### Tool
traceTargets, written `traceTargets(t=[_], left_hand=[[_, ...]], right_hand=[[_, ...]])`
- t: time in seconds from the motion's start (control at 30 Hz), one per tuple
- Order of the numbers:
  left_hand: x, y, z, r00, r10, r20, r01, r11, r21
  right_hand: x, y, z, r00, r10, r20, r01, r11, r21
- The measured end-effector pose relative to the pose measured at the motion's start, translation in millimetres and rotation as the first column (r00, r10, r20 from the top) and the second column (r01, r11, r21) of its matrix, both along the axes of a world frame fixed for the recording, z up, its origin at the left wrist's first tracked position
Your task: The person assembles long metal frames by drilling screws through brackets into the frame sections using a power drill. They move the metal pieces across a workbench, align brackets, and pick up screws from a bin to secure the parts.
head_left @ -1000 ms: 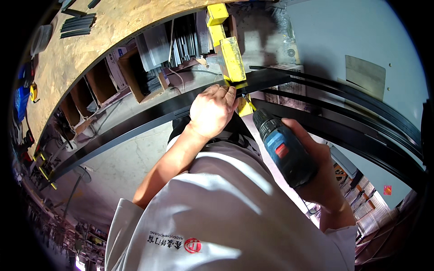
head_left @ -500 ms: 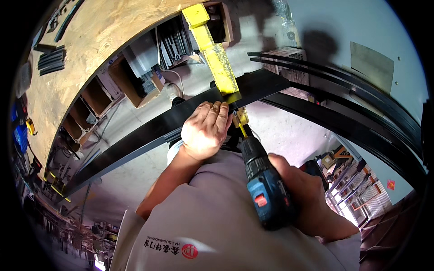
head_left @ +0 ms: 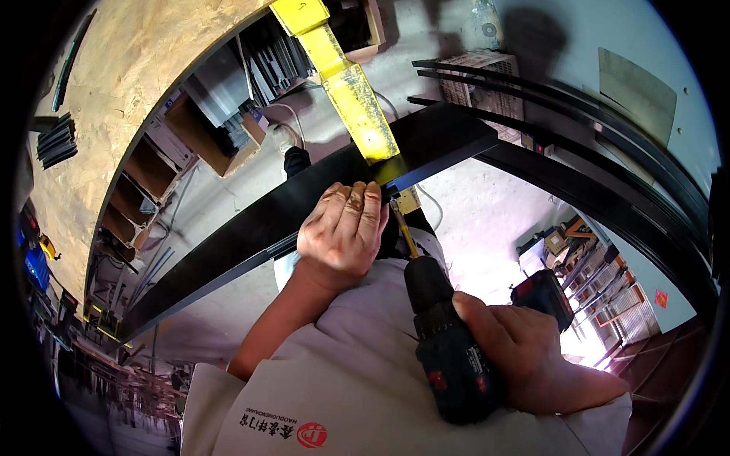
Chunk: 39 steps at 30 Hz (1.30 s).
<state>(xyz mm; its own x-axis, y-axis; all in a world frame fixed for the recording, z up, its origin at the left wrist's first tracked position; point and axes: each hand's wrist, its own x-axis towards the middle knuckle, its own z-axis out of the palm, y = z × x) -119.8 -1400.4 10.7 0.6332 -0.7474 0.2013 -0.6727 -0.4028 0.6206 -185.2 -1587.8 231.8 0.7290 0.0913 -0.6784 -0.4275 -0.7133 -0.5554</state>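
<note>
My left hand (head_left: 342,232) is closed over the near edge of a long, flat black profile (head_left: 228,220), its fingers pressed together on top and the thumb hidden. A worn yellow metal arm (head_left: 357,106) ends on the profile's upper face, just beyond my fingertips. In my right hand (head_left: 517,349) is a dark blue cordless drill (head_left: 456,365), gripped by its handle. Its long gold-coloured bit (head_left: 404,230) points up at the profile's near edge, right of my left fingers. Whether the tip touches the edge, I cannot tell.
At upper left is a wooden worktable (head_left: 152,61) with short black strips (head_left: 57,140) on it. Below its edge stand cardboard boxes (head_left: 199,133) holding profiles. More long black profiles (head_left: 593,205) extend to the right. A battery pack (head_left: 542,299) shows beside my right hand.
The drill has moved slightly down toward my body, and its bit shows more fully. My left hand keeps its hold on the profile. The whole view has shifted a little.
</note>
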Motion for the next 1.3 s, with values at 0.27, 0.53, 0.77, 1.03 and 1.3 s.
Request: traceTargets(t=[0.27,0.53,0.77,1.03,1.3], left_hand=[[-2.0,-0.4,-3.3,1.0,0.017,-0.019,-0.018,1.0,-0.017],[-1.3,1.9,-4.8,0.999,0.006,-0.042,-0.007,1.0,-0.021],[-3.5,0.1,0.8,0.998,0.02,-0.054,-0.02,1.0,-0.001],[-5.3,1.4,0.6,0.995,0.023,-0.096,-0.02,0.999,0.029],[-0.8,0.0,2.5,0.992,0.018,-0.125,-0.012,0.999,0.046]], right_hand=[[0.5,1.1,1.3,0.999,0.031,-0.012,-0.031,0.999,-0.012],[8.7,2.9,0.9,0.998,0.059,-0.022,-0.06,0.998,-0.019],[3.0,-0.5,0.8,0.997,0.083,0.003,-0.083,0.996,-0.02],[8.4,-5.6,-2.5,0.992,0.123,0.0,-0.123,0.992,-0.035],[16.7,-10.2,-9.3,0.988,0.151,-0.021,-0.151,0.988,-0.011]])
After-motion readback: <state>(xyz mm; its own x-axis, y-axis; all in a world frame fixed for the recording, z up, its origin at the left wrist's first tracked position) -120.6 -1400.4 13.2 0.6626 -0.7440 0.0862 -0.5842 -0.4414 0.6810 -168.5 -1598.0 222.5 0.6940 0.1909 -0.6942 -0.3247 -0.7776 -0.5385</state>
